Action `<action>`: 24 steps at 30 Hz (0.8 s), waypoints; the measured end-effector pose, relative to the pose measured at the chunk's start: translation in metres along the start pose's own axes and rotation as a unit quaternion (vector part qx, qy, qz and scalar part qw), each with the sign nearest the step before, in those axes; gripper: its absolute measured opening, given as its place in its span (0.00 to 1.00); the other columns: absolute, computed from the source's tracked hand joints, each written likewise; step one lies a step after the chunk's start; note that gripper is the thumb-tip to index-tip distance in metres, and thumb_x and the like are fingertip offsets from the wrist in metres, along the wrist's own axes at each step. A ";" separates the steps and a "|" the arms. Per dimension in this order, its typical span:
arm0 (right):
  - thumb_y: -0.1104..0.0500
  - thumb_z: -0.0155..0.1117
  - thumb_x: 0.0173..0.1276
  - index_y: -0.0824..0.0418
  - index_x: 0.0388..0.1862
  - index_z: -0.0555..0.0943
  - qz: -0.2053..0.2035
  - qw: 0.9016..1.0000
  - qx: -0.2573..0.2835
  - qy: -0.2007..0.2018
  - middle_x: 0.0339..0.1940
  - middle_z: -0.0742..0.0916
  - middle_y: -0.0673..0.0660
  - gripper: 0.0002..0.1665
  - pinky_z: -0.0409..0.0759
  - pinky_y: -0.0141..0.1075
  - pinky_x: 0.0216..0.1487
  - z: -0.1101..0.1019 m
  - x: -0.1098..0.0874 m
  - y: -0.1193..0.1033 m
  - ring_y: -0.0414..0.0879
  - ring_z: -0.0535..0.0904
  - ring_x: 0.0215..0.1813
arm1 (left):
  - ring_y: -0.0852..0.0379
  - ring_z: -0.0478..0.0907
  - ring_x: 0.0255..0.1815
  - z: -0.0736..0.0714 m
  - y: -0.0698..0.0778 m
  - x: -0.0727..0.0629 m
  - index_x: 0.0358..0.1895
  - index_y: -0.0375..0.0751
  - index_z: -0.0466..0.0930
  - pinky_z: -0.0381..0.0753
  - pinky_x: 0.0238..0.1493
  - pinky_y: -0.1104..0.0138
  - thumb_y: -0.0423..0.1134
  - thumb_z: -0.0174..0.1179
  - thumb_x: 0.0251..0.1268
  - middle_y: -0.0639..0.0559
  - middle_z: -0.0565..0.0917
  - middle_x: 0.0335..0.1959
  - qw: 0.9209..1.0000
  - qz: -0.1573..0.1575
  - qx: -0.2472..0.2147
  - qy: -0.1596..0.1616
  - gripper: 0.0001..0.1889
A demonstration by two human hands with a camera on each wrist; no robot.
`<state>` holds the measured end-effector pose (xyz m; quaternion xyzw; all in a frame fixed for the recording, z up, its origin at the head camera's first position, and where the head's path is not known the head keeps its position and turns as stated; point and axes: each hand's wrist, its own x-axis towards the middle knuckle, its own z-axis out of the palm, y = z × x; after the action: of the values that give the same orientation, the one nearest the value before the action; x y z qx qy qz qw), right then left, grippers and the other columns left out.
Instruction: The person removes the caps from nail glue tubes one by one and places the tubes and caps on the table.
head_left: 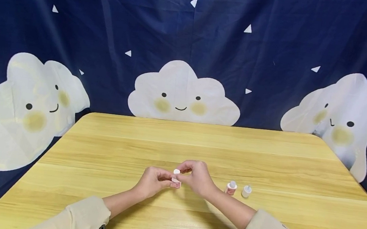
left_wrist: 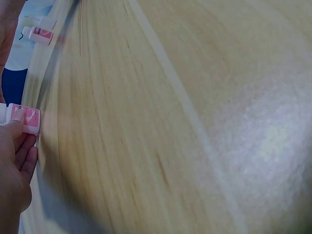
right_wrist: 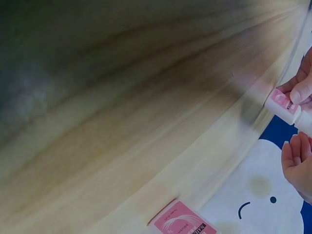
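Note:
My left hand (head_left: 152, 182) grips a small white bottle (head_left: 176, 183) with a pink label, upright just above or on the table; I cannot tell which. At its top, my right hand (head_left: 198, 178) pinches a white cap (head_left: 177, 171) between thumb and fingers. The cap sits at the bottle's neck; whether it is loose is hidden by the fingers. To the right stands a second bottle (head_left: 231, 188) of the same kind, with a greyish top; its label (right_wrist: 183, 222) shows "NAIL" and "BRUSH". Beside it is a separate white cap (head_left: 246, 191) with a thin stub pointing up.
The wooden table (head_left: 113, 151) has a light, striped grain and rounded far corners. Behind it hangs a dark blue curtain (head_left: 167, 24) with smiling white clouds and small triangles. Glare shows on the table's near part.

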<state>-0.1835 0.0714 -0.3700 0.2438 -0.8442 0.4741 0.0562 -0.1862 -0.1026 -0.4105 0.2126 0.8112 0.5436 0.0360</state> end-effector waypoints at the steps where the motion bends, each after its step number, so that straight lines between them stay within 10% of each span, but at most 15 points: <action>1: 0.67 0.70 0.53 0.66 0.27 0.84 0.000 1.000 -0.001 -0.001 0.27 0.88 0.58 0.02 0.84 0.42 0.38 0.000 0.000 0.000 0.43 0.82 0.32 | 0.58 0.86 0.32 0.000 0.000 0.000 0.35 0.33 0.86 0.84 0.34 0.74 0.37 0.69 0.49 0.40 0.87 0.33 1.000 -0.002 -0.002 0.000 0.12; 24: 0.68 0.68 0.55 0.66 0.30 0.85 -0.015 0.999 -0.022 -0.036 0.30 0.88 0.58 0.03 0.84 0.43 0.41 -0.006 0.001 -0.003 0.42 0.81 0.34 | 0.50 0.86 0.31 0.001 0.005 -0.001 0.34 0.33 0.86 0.83 0.31 0.75 0.34 0.69 0.48 0.39 0.87 0.32 1.000 0.000 -0.004 0.011 0.10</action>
<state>-0.1835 0.0748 -0.3637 0.2723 -0.8522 0.4451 0.0380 -0.1832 -0.1010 -0.4065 0.2062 0.8095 0.5491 0.0277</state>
